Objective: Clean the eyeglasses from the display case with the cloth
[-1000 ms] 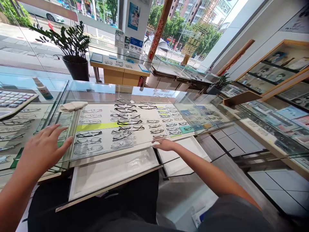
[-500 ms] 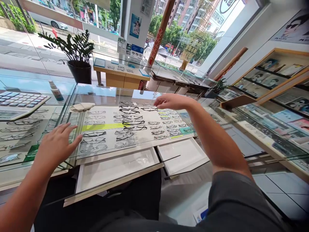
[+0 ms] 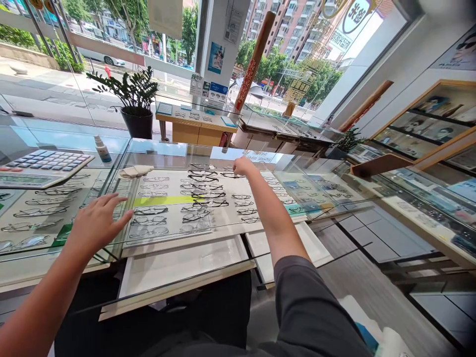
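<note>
My left hand [image 3: 97,221] lies flat with its fingers spread on the glass counter top [image 3: 167,148], at the seam between two showcases. My right hand [image 3: 243,166] reaches far across the same glass, knuckles up, fingers bent down and mostly hidden. It sits at a black-framed pair of glasses [image 3: 231,175], to the right of a column of several black frames [image 3: 204,184] on the glass. Whether it grips a frame I cannot tell. Rows of thin-framed glasses [image 3: 156,218] lie on the white display tray under the glass.
A calculator [image 3: 44,166], a small spray bottle [image 3: 102,148] and a folded cloth [image 3: 136,171] sit on the counter at left. Two white drawers [image 3: 186,265] stand pulled out toward me. A potted plant [image 3: 136,99] and further glass showcases [image 3: 409,198] stand behind and right.
My right hand rose from the counter's near edge, passed over the glass, and has come down at the far black frames. The left hand stayed flat on the glass.
</note>
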`<state>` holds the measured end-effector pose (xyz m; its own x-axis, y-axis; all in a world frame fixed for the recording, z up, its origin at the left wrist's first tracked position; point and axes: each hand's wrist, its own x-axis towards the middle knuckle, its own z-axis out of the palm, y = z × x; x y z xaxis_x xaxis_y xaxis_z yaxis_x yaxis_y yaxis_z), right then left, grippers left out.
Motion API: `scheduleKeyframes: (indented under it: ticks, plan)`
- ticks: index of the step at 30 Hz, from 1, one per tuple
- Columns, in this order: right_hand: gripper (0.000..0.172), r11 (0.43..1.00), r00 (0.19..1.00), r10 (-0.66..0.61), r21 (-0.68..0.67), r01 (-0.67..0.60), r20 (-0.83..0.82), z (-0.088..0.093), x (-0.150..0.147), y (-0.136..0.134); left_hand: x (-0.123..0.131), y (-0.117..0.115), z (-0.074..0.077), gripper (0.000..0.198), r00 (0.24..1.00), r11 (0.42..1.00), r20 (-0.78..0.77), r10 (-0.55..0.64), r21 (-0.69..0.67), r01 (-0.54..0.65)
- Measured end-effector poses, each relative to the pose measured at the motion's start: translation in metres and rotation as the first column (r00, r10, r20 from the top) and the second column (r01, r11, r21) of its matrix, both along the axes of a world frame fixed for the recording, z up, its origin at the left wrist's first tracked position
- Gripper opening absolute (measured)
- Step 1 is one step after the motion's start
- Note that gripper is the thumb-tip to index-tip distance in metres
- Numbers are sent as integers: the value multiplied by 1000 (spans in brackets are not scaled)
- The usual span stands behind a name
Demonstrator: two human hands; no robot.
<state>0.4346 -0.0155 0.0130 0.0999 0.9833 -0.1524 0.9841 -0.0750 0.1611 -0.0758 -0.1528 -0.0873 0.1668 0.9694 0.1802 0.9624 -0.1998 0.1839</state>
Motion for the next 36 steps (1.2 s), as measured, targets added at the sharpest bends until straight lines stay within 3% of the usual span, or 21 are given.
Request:
scheduleKeyframes:
  ticks: [5, 14, 22, 28, 36]
  plan:
    - [27, 999, 998, 51, -19, -51, 33, -9, 4, 6, -3, 3, -5, 90, 1000, 1000, -10, 8, 13, -8]
    - [37, 998, 994, 68, -2, -68, 84, -29, 8, 3, -2, 4, -5, 86, 1000, 1000, 10, 17, 2, -17]
    - [17, 996, 997, 11, 86, -17, 74, -41, 21, -21, 1, 0, 4, 84, 999, 999, 37, -14, -37, 15]
    - [21, 999, 1000, -22, 47, 22, -4, -33, 44, -69, 2, 0, 6, 88, 1000, 997, -9, -9, -74, 8]
    - [11, 994, 988, -58, -104, 43, -146, 3, 82, -184, -4, 5, -2, 89, 999, 998, -22, -34, -44, 33]
